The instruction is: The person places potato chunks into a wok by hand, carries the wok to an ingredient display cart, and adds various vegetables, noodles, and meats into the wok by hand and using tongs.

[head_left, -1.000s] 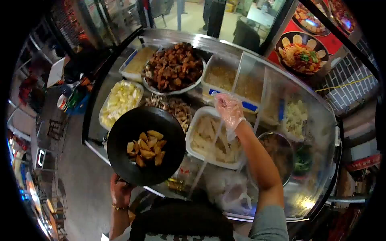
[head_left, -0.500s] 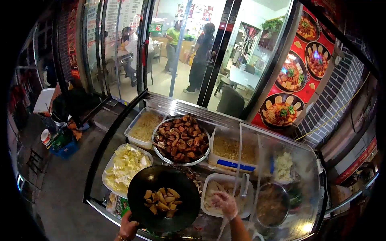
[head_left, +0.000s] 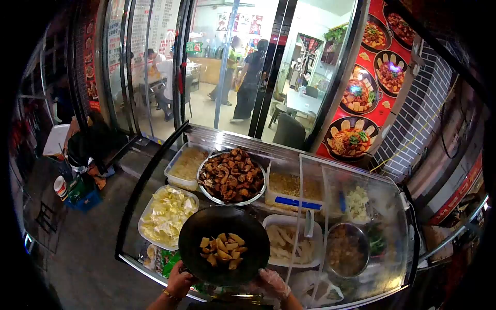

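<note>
A black wok (head_left: 192, 258) is held over the near edge of the food case, with browned potato-like wedges (head_left: 223, 250) lying in its middle. My left hand (head_left: 180, 279) is closed on the wok's lower left side. At the lower right rim, my right hand (head_left: 274, 283), in a clear plastic glove, has its fingers closed against the wok. Just right of the wok stands a white tub (head_left: 319, 253) of long pale strips (head_left: 290, 243). A tub of cut cabbage (head_left: 168, 214) stands to the left, partly behind the wok.
Behind the wok is a metal bowl of browned meat chunks (head_left: 232, 175), between a tub of noodle-like strands (head_left: 188, 164) and a blue-marked tub (head_left: 294, 191). A clear sliding panel (head_left: 351, 181) covers the right side, over a metal bowl (head_left: 347, 250). People stand behind glass doors.
My right hand has left the tub of pale strips and come to the wok's rim. The wok has shifted right in view with my left hand still on it.
</note>
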`<action>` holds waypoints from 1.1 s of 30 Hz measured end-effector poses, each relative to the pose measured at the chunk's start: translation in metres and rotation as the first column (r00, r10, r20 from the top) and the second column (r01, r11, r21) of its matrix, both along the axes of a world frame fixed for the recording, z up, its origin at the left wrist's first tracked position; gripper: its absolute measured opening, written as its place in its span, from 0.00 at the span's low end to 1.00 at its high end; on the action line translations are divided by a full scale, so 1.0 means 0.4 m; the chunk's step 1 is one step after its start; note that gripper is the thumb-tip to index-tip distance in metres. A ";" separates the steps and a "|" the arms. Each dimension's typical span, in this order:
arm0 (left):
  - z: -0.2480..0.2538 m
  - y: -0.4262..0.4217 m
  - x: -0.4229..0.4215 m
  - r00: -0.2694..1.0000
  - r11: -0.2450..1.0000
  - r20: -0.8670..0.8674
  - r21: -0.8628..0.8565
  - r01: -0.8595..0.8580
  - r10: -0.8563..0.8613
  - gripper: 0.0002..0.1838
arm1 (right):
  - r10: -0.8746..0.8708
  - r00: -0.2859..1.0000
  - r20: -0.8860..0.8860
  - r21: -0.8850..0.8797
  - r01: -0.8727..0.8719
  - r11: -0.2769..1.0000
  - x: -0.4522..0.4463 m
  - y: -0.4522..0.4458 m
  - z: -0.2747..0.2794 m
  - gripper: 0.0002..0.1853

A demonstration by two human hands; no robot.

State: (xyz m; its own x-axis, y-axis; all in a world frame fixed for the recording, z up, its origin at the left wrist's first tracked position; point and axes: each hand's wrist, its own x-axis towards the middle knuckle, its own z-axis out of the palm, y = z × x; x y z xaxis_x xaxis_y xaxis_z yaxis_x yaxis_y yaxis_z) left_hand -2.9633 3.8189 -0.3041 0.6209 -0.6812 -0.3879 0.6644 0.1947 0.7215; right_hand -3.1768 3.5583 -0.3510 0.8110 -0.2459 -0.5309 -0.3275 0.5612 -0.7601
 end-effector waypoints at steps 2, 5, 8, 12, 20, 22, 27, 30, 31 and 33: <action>0.019 -0.004 -0.014 0.999 0.999 0.018 -0.029 0.027 -0.026 0.29 | 0.034 0.995 0.095 -0.175 -0.017 0.984 -0.022 0.003 -0.108 0.27; 0.053 0.004 -0.052 0.827 0.979 0.537 0.188 0.079 -0.169 0.28 | 0.092 0.977 0.190 -0.534 0.024 0.845 -0.059 0.006 -0.230 0.28; 0.039 -0.002 -0.069 0.992 1.000 0.126 -0.029 0.009 -0.005 0.27 | -0.181 0.983 0.013 0.054 0.180 0.982 -0.041 0.068 0.040 0.26; 0.012 0.020 -0.058 0.992 0.980 0.017 -0.154 0.124 -0.123 0.26 | 0.196 0.979 0.047 -0.939 -0.024 0.344 -0.096 0.089 0.026 0.25; 0.006 0.034 -0.091 0.901 0.983 0.392 0.067 0.174 -0.186 0.27 | 0.132 0.986 -0.104 -0.994 -0.098 -0.045 -0.118 0.108 -0.058 0.20; 0.014 0.047 -0.092 0.916 0.986 0.366 0.064 0.153 -0.166 0.26 | 0.173 0.966 -0.191 -0.977 -0.169 -0.130 -0.123 0.139 0.068 0.21; 0.084 0.016 -0.077 0.940 0.967 -0.230 -0.019 0.253 -0.251 0.24 | 0.147 0.947 -0.284 -0.883 -0.198 -0.425 -0.108 0.137 -0.050 0.18; -0.066 0.078 0.001 0.874 0.876 -0.078 -0.096 0.472 -0.479 0.25 | 0.139 0.901 -0.410 -0.851 -0.324 -0.412 -0.087 0.140 -0.033 0.19; -0.063 0.076 0.002 0.894 0.897 -0.067 -0.049 0.440 -0.442 0.25 | 0.146 0.882 -0.447 -0.841 -0.359 -0.404 -0.092 0.134 0.028 0.18; -0.056 0.067 -0.002 0.933 0.932 -0.047 0.051 0.359 -0.357 0.24 | 0.151 0.939 -0.308 -0.889 -0.341 0.307 -0.102 0.131 0.162 0.20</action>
